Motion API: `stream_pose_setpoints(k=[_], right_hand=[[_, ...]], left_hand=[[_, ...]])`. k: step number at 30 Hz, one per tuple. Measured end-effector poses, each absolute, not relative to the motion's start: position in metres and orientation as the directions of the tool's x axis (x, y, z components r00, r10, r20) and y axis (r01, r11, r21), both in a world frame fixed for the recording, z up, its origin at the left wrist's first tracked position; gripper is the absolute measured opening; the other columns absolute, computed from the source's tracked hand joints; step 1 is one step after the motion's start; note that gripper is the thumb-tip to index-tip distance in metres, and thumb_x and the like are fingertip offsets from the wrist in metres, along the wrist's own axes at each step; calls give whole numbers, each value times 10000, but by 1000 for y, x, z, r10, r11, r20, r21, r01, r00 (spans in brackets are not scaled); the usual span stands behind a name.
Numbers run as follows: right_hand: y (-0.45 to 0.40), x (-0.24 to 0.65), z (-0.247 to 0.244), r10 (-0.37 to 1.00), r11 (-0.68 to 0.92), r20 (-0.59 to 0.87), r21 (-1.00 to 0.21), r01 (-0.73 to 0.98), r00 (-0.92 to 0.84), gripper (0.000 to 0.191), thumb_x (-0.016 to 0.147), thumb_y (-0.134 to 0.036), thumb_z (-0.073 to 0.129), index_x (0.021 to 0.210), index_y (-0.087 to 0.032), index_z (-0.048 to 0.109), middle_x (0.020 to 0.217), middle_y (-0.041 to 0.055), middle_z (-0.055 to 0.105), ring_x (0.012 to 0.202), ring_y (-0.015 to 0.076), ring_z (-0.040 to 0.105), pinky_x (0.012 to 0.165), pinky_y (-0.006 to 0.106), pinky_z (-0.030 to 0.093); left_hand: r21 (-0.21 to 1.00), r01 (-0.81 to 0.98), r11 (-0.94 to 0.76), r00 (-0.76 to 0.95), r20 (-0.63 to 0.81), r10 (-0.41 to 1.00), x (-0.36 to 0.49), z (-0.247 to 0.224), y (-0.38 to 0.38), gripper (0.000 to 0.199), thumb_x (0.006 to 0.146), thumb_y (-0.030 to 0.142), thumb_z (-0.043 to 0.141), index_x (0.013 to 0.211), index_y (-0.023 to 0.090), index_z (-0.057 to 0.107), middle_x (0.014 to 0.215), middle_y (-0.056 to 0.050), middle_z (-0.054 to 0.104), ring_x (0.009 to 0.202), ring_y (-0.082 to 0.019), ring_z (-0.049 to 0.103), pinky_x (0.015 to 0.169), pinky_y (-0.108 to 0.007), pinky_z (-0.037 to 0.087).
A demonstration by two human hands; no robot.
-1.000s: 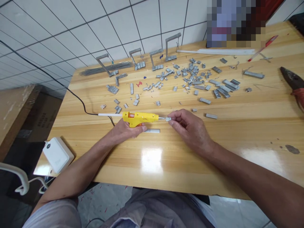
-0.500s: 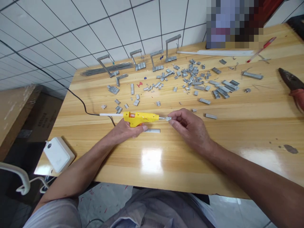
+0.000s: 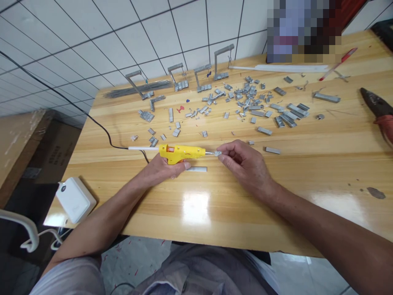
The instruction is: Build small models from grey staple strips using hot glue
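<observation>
My left hand (image 3: pixel 167 167) is wrapped round the grip of a yellow hot glue gun (image 3: pixel 187 152), whose nozzle points right. A clear glue stick (image 3: pixel 143 148) sticks out of its back end. Between the thumb and forefinger of my right hand (image 3: pixel 244 162) is a small silver metal piece (image 3: pixel 217 153), right at the nozzle tip; whether the two touch I cannot tell. Below the gun a strip of staples (image 3: pixel 198 169) lies on the table, its left end hidden by my left thumb.
Several small frames built from staple strips, one of them a tall frame (image 3: pixel 216 63), stand along the tiled wall. Loose staple pieces (image 3: pixel 248 92) lie scattered before them. Pliers (image 3: pixel 379 108) and a red pen (image 3: pixel 337 64) are at right, a white box (image 3: pixel 76 199) at left. A black cord (image 3: pixel 101 127) crosses the left side.
</observation>
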State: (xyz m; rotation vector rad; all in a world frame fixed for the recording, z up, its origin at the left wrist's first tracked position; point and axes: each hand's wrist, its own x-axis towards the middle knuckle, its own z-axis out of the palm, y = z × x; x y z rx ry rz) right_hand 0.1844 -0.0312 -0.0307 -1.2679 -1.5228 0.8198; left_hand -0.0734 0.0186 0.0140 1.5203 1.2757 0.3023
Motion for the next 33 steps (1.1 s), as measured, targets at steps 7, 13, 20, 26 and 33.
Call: stream_pose_setpoints(k=[7,13,20,26,33], right_hand=[[-31,185,-29,970,232,243,-913,335,-11,76,936,-230,666,991,-240,717,828,5,688,714,144,614,639,286,496],[-32,185,-29,972,225,235,-920,322,-8,79,934,-217,667,991,-240,717,829,3,684,715,144,610,647,287,497],[-31,185,-28,970,232,242,-918,322,-9,76,933,-217,668,986,-244,716,827,1,686,713,148,610,655,294,502],[-32,185,-30,971,227,237,-924,306,-5,83,931,-214,669,992,-240,719,831,0,684,719,147,612,662,297,500],[-31,184,-29,971,227,238,-921,316,-6,76,927,-213,668,979,-238,717,827,0,687,709,143,605,655,291,498]], left_hand=[[825,544,154,385,-408,828,-72,15,18,284,776,423,762,763,188,603,556,61,514,501,-97,450,493,-218,381],[823,551,142,386,-401,831,-70,19,18,287,763,409,754,717,193,570,547,51,507,511,-98,444,492,-216,375],[817,559,143,382,-407,830,-70,18,18,292,759,411,748,705,191,564,542,49,504,509,-96,440,483,-210,371],[818,559,135,400,-409,820,-69,21,18,295,766,401,732,675,197,540,540,51,497,509,-95,428,484,-215,355],[808,571,145,391,-423,818,-69,23,17,324,777,418,730,656,199,525,531,49,491,528,-103,439,510,-226,361]])
